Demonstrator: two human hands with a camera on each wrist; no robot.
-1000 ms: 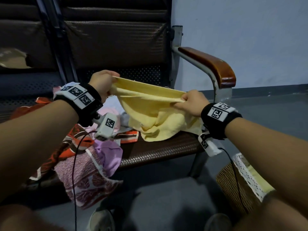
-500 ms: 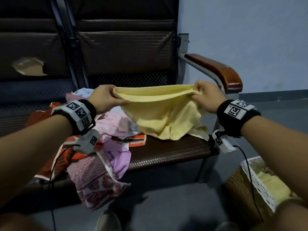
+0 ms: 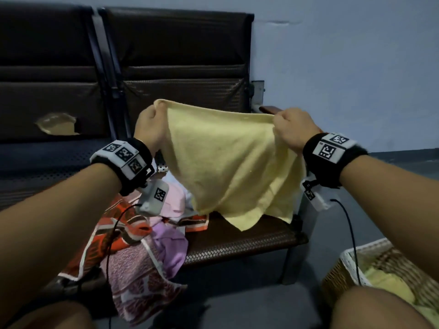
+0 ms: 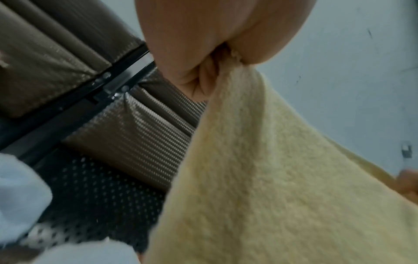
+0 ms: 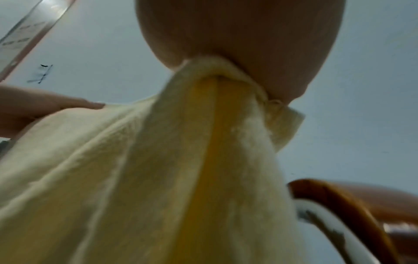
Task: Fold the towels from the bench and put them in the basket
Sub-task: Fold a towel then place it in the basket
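Hanging yellow towel (image 3: 228, 167), top edge level, corners pinched by left hand (image 3: 149, 129), right hand (image 3: 293, 131).

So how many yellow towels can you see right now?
2: one pale yellow terry towel held up over the bench between left hand and right hand, one in the wicker basket. More may be hidden.

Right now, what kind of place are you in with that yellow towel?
Probably a waiting room or hallway. There is a row of joined seats with a wooden armrest, a plain painted wall, and a bare floor.
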